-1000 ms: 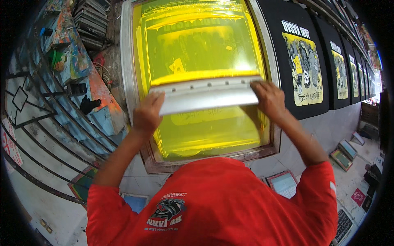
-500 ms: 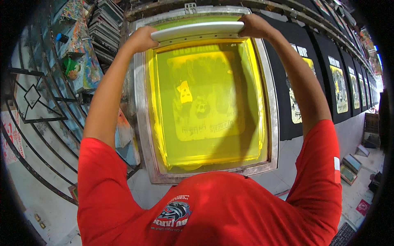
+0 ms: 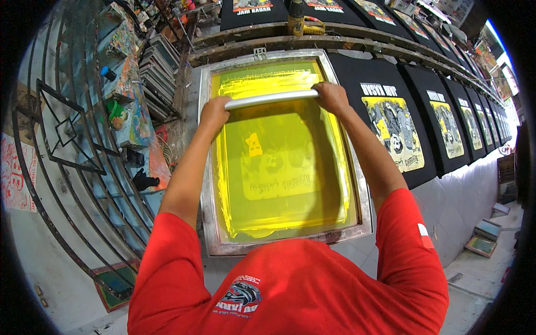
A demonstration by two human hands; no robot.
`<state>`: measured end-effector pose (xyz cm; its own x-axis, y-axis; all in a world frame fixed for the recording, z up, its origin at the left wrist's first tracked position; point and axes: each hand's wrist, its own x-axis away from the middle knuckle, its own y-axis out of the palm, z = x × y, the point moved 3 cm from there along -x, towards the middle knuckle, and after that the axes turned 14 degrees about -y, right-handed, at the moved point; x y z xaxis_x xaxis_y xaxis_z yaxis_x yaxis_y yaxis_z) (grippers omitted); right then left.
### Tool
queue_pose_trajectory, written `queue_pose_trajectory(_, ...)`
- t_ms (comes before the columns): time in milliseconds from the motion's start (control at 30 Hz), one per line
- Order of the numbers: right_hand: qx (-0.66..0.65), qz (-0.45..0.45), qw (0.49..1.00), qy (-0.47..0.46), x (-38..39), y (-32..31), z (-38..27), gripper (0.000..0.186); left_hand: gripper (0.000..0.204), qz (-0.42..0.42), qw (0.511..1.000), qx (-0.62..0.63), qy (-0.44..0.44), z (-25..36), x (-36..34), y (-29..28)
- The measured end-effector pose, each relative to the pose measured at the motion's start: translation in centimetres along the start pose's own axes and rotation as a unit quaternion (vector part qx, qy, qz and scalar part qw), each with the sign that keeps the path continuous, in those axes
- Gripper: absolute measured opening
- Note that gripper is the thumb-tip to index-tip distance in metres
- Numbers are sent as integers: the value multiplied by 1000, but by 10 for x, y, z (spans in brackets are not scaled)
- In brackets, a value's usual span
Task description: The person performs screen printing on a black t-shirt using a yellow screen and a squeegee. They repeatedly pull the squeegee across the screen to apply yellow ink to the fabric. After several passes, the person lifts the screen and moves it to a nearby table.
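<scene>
A screen-printing frame (image 3: 363,215) with a silvery metal rim lies in front of me. Its yellow-green mesh (image 3: 279,215) carries a faint image, with bright yellow ink (image 3: 268,82) streaked across the far end and along the sides. Across the far part of the mesh lies a squeegee (image 3: 272,99) with a pale, rounded handle. My left hand (image 3: 214,116) is closed around its left end, my right hand (image 3: 333,99) around its right end. The squeegee's blade edge is hidden beneath the handle. Shadow darkens the mesh's right part.
Black printed shirts (image 3: 393,128) lie in a long row to the right, with more beyond the wooden rails (image 3: 357,43). A yellow-and-black power tool (image 3: 311,26) rests at the rails. Leftward are stacked frames (image 3: 158,72), a paint-spattered shelf (image 3: 142,131) and curved metal bars (image 3: 33,184).
Both hands have drawn the squeegee toward me from the frame's far end, and streaked yellow ink now shows beyond it. The view has shifted, showing more shirts at the back.
</scene>
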<state>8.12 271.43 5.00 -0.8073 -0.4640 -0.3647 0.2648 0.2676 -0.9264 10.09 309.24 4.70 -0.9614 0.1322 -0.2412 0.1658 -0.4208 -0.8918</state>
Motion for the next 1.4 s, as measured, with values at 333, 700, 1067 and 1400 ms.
queue_pose_trajectory(333,-5,18,1000,18,6,-17,-5,16,41,-8,1000,10,-10,11,9,-9)
queue_pose_trajectory(700,-6,35,999,21,162,-114,-136,30,53,6,1000,1,24,63,214,-73)
queue_pose_trajectory(1067,-19,46,999,-22,326,-86,-241,39,55,-72,996,7,57,74,396,-60)
queue_pose_trajectory(1400,-113,142,978,103,363,-93,-213,60,60,20,997,56,-40,54,407,-65)
